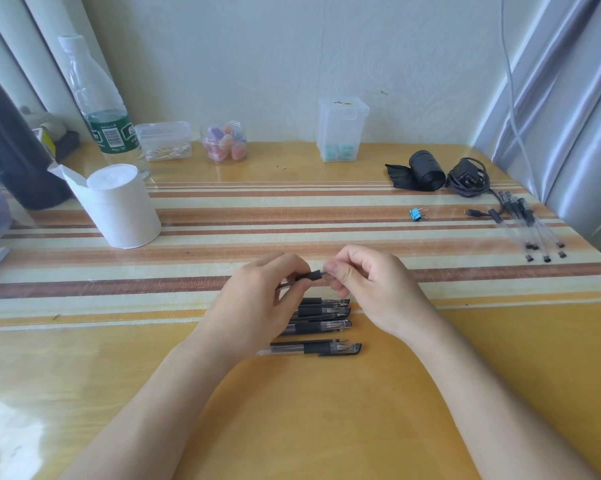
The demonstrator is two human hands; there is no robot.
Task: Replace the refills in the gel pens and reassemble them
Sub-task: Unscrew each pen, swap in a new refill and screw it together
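Observation:
A gel pen (pixel 309 276) with a black grip and clear barrel is held above the table at the centre. My left hand (pixel 257 306) grips its barrel, and my right hand (pixel 365 289) pinches its tip end between thumb and fingers. Below the hands, several black gel pens (pixel 323 323) lie side by side on the table, caps pointing right; the nearest one (pixel 313 348) lies a little apart. A second group of several pens or refills with clear barrels (pixel 531 226) lies at the far right of the table.
A toilet paper roll (pixel 122 206) stands at the left, with a water bottle (pixel 98 105) behind it. Small plastic containers (pixel 340 129) line the wall. A black tape roll (pixel 425 169), a charger with cable (pixel 467 178) and a blue binder clip (pixel 415 213) lie at the right.

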